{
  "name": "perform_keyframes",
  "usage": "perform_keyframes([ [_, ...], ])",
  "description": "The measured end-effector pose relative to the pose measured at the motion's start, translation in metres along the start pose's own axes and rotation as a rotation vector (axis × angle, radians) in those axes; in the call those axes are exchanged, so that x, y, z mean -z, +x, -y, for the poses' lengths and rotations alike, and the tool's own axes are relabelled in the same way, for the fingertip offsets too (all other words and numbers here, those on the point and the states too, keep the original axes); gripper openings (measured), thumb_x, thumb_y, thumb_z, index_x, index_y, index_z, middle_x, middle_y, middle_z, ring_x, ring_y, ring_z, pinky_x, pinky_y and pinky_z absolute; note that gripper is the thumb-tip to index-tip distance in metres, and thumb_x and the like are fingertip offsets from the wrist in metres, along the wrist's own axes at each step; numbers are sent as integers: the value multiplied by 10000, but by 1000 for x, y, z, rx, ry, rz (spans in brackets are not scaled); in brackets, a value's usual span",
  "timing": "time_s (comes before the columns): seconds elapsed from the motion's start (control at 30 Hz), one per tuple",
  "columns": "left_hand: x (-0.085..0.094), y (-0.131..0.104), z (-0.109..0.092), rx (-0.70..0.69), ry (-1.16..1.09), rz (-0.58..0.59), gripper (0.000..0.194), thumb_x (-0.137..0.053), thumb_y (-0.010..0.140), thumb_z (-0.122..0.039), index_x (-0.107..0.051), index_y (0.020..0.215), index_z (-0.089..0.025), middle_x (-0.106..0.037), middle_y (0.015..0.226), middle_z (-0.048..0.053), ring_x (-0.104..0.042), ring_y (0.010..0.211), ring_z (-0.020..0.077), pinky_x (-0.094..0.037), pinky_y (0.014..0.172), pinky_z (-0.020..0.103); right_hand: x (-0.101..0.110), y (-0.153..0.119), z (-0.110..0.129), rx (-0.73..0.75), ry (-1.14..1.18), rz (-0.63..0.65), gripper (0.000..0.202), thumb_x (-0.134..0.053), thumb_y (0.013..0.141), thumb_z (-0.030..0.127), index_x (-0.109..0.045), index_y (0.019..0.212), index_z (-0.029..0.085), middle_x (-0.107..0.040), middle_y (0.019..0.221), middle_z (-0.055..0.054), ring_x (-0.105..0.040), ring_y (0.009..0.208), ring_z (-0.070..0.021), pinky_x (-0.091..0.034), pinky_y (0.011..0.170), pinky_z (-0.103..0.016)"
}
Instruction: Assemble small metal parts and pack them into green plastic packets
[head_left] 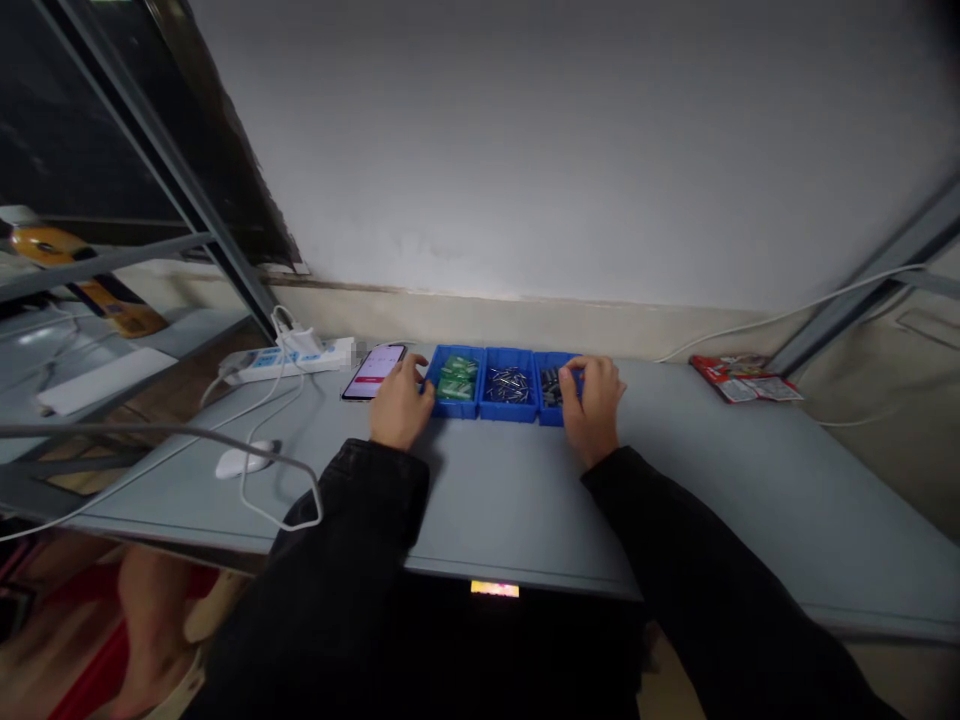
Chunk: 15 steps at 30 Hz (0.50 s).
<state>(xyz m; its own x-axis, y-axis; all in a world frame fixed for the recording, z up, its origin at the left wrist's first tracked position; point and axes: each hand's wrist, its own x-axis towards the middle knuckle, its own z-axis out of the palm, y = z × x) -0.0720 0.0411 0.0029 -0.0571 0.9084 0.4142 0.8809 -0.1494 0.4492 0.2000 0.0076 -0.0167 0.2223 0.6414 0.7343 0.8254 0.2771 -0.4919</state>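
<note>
Three blue plastic bins stand side by side against each other on the grey table. Green pieces fill the left bin (455, 409), thin silvery metal pieces lie in the middle bin (508, 412), and dark pieces are in the right bin (550, 415). My left hand (403, 405) is at the left bin's outer side, fingers bent and thumb against its wall. Over the outer wall of the right bin, my right hand (594, 405) has its thumb at the inner side and its fingers curled, partly covering the dark pieces.
A lit phone (373, 373) lies just left of my left hand. Behind it is a white power strip (292, 360) with cables. A white mouse-like object (244, 459) and loose cable lie nearer. A red packet (742, 378) is at far right; a wall stands behind the table.
</note>
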Motion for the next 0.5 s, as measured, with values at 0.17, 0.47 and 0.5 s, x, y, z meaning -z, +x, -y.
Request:
perform_keyframes([
  [0.17,8,4,22,100,-112,200,416,-566,844,-318,-576,1237,-179,-728,960,80,-687,862,246,-490,798,332,0,-3,7,56,10,55,248,-422,1012,382,-588,968,202,-596,1061,-74,-504,1043,-246,-340,914,-408],
  [0.47,49,-35,39,216,-165,260,359,-498,730,-416,-548,986,-170,-671,1001,109,-646,906,280,-514,794,384,-2,-6,10,103,16,82,253,-429,1019,381,-607,964,210,-613,1051,-65,-514,1032,-241,-345,904,-408],
  [0.5,54,-40,38,201,-197,246,333,-479,748,-415,-540,976,-180,-665,972,90,-640,891,270,-512,776,372,-2,-6,10,103,20,85,254,-430,1019,382,-608,961,211,-616,1052,-64,-516,1032,-241,-345,904,-410],
])
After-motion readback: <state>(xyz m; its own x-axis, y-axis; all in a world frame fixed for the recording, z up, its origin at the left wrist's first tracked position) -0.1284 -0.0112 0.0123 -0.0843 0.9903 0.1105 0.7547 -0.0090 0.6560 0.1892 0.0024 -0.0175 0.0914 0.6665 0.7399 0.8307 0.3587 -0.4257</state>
